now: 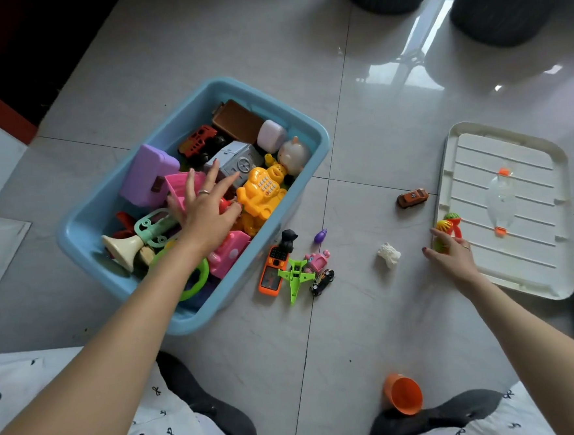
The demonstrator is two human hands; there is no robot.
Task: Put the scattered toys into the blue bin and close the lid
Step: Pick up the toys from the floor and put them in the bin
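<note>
Left hand [206, 206], fingers spread, empty, over toys in blue bin [86, 228], centre-left. Right hand [451, 251] grasps rattle [449, 223] at edge of lid [512, 154], right. Phone [272, 269] and plane [295, 276] on floor beside bin.

Bright, even daylight, colours saturated. Light comes from upper right: strong window glare on the glossy floor tiles [417, 55], with a streaky white reflection running down toward the white lid [555, 287]. Shadows soft and short; faint one under the blue bin [310, 137] on its near side. Upper left corner falls to near black. Wide-angle distortion is clear: tile seams bow and both forearms stretch large at the bottom edge. Centre is sharp; left hand [207, 212] slightly soft, edges and bottom corners a little smeared.
</note>
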